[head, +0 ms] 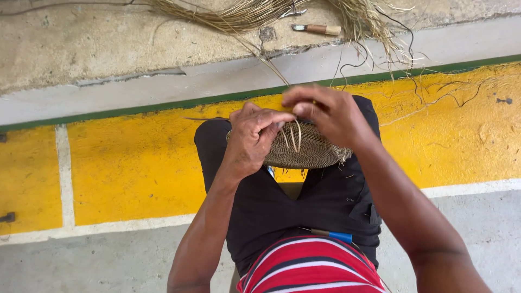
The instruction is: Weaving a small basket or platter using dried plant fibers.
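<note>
Striped shirt (309,268) below, woven basket (306,152) on lap – gripped between both hands (252,138)

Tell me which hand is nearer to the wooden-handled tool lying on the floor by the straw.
Right. The right hand is at the woven disc's far edge, almost directly below the wooden-handled tool; the left hand grips the disc's near-left rim, farther away.

Coiled basket (306,149) of dry, matt woven fibre, rough concrete floor (108,43), possibly wooden-handled knife (317,29)
</note>
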